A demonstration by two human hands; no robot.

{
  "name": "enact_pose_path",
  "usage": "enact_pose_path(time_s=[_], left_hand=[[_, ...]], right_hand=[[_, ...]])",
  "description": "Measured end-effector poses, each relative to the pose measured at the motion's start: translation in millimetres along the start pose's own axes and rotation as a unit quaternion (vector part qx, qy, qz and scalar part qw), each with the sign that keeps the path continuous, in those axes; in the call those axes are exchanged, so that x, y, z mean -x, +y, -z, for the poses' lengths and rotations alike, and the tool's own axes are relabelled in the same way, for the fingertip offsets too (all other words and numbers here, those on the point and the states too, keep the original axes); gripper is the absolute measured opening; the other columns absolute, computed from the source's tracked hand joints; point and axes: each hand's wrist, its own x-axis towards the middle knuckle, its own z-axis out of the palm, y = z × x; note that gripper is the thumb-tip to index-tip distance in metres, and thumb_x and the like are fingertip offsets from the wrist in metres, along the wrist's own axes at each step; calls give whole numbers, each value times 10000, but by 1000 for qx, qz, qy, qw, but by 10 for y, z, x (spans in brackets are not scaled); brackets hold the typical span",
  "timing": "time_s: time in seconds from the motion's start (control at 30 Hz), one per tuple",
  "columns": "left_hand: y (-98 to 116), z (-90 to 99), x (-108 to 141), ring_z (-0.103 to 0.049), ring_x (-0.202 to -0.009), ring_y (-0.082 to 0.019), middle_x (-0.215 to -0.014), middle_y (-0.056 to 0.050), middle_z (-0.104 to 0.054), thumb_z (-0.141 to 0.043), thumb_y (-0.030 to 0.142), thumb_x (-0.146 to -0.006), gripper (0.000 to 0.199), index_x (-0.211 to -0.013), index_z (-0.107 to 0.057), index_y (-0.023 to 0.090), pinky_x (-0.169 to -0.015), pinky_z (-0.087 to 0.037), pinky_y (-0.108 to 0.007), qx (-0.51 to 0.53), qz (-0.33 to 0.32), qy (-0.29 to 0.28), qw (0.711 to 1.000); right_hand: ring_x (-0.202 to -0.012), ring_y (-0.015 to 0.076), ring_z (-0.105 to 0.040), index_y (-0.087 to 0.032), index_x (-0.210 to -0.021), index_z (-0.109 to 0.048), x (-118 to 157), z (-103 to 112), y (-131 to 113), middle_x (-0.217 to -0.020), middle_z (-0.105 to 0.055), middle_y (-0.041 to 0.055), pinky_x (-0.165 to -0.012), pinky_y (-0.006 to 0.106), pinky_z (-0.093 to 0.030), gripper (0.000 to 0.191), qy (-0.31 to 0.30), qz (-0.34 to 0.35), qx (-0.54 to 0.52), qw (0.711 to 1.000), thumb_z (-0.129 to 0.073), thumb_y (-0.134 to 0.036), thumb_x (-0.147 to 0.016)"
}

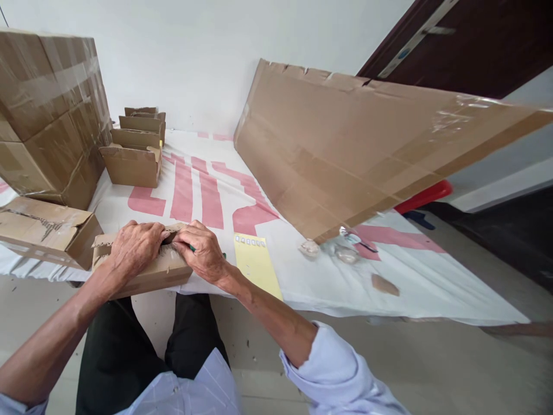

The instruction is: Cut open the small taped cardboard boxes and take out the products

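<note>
A small cardboard box (pixel 162 274) sits at the table's front edge, its top partly torn along a ragged seam. My left hand (pixel 137 249) is closed on the torn top, fingers curled at the gap. On the right side of the same gap, my right hand (pixel 201 251) is closed around a slim green tool (pixel 224 255). Only bits of green show beside the fingers, so its kind and working end are hidden. Just right of the box lies a yellow sheet (pixel 257 265) with a row of small pale pieces along its top.
Another cardboard box (pixel 43 227) lies at left, before tall stacked cartons (pixel 52 109). Several opened boxes (pixel 132 164) stand behind. A large cardboard sheet (pixel 345 144) leans over the right side. Small plastic bags (pixel 345 252) and a brown scrap (pixel 385 285) lie on the white-and-red cloth (pixel 311 282).
</note>
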Motion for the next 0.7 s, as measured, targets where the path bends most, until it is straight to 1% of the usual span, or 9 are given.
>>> enact_pose_path(time_s=[0.2, 0.33, 0.37, 0.43, 0.47, 0.53, 0.57, 0.6, 0.7], left_hand=[[19, 25, -14, -752, -779, -272, -897, -82, -815, -468, 296, -1133, 323, -936, -706, 201, -777, -475, -388, -23, 13, -18, 999], [32, 59, -9, -751, -764, -273, -925, -85, -824, -458, 300, -1139, 338, -951, -718, 194, -751, -459, -387, -34, 18, -28, 999], [35, 72, -6, -746, -749, -270, -922, -87, -824, -450, 303, -1142, 350, -948, -720, 193, -736, -450, -384, -35, 18, -27, 999], [37, 106, -9, -735, -725, -269, -895, -93, -816, -430, 313, -1147, 380, -931, -720, 192, -697, -424, -379, -38, 16, -21, 999], [33, 128, -18, -729, -718, -274, -871, -100, -808, -424, 320, -1147, 395, -920, -720, 191, -677, -409, -376, -41, 18, -20, 999], [6, 181, -55, -718, -714, -285, -826, -114, -792, -425, 338, -1144, 410, -911, -728, 191, -649, -382, -371, -50, 24, -27, 998], [-20, 211, -84, -710, -708, -288, -806, -121, -783, -434, 347, -1139, 411, -906, -734, 190, -640, -370, -368, -57, 29, -35, 997], [-56, 242, -118, -701, -699, -288, -791, -126, -776, -444, 349, -1133, 407, -902, -740, 189, -634, -360, -365, -63, 31, -45, 997], [-210, 326, -232, -670, -674, -270, -775, -115, -761, -482, 314, -1102, 337, -916, -738, 199, -617, -316, -355, -61, -2, -73, 995]], right_hand=[[-884, 236, -648, -251, -836, -682, 60, 38, 9, -877, -731, 58, -892, 420, -555, 237, 4, 35, 11, 999, -604, -180, -1048], [-953, 247, -667, -242, -903, -713, 164, 110, -6, -990, -761, 86, -905, 439, -573, 224, 1, 66, -2, 998, -574, -161, -1059], [-990, 256, -671, -239, -935, -725, 190, 125, -13, -1033, -766, 97, -920, 450, -579, 200, -1, 71, -4, 998, -583, -168, -1057], [-1081, 284, -672, -223, -1055, -742, 225, 147, -35, -1126, -760, 122, -967, 481, -588, 80, -10, 64, -7, 998, -666, -221, -1031], [-1121, 298, -668, -213, -1130, -739, 231, 157, -50, -1165, -750, 133, -992, 497, -589, 135, -19, 55, -10, 998, -728, -253, -1001], [-1162, 309, -665, -208, -1238, -716, 222, 176, -95, -1209, -730, 135, -1019, 501, -592, 336, -40, 28, -21, 999, -830, -272, -928], [-1157, 300, -672, -216, -1247, -708, 210, 188, -126, -1207, -724, 124, -1014, 485, -597, 371, -45, 16, -27, 999, -849, -246, -905], [-1132, 283, -682, -223, -1225, -705, 199, 203, -162, -1185, -722, 110, -997, 460, -602, 354, -44, 9, -35, 998, -840, -202, -898], [-994, 222, -704, -226, -1089, -685, 188, 258, -297, -1053, -718, 66, -886, 372, -605, 214, -25, 21, -56, 998, -739, -94, -930]])
